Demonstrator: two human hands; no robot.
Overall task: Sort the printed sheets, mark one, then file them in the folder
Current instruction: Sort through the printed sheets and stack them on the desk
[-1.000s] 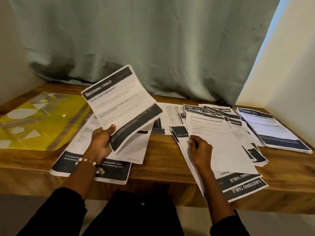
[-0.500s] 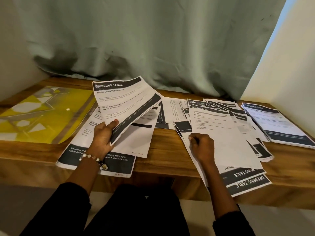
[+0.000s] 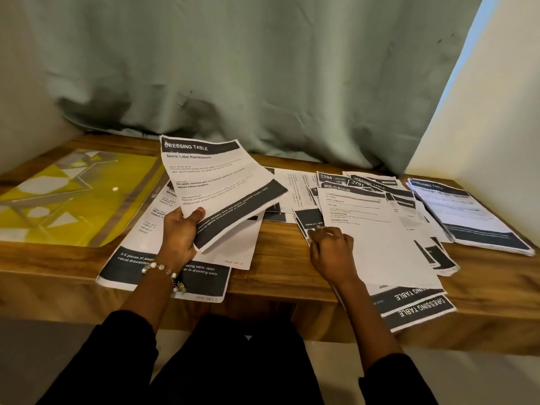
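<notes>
We note a wooden table (image 3: 280,252) with visible grain, backed by a pale green curtain (image 3: 248,68) hanging in soft folds. Loose printed sheets, white with dark header bands, overlap across most of the surface. A neater stack (image 3: 467,217) lies at the far right, near the wall. The folder (image 3: 73,197), glossy yellow plastic with grey and white angular shapes, lies flat at the left end; we cannot tell what it contains. The left hand (image 3: 179,232) has its grip closed on a sheet headed "DRESSING TABLE" (image 3: 216,182), thumb on top, lifted and tilted above two flat sheets (image 3: 163,267) that partly overhang the table edge. The right hand (image 3: 331,249), fingers curled, pinches the left edge of the "MULTI-ROOM" sheet (image 3: 377,235) atop a fanned pile. A beaded bracelet (image 3: 160,268) circles the left wrist.
</notes>
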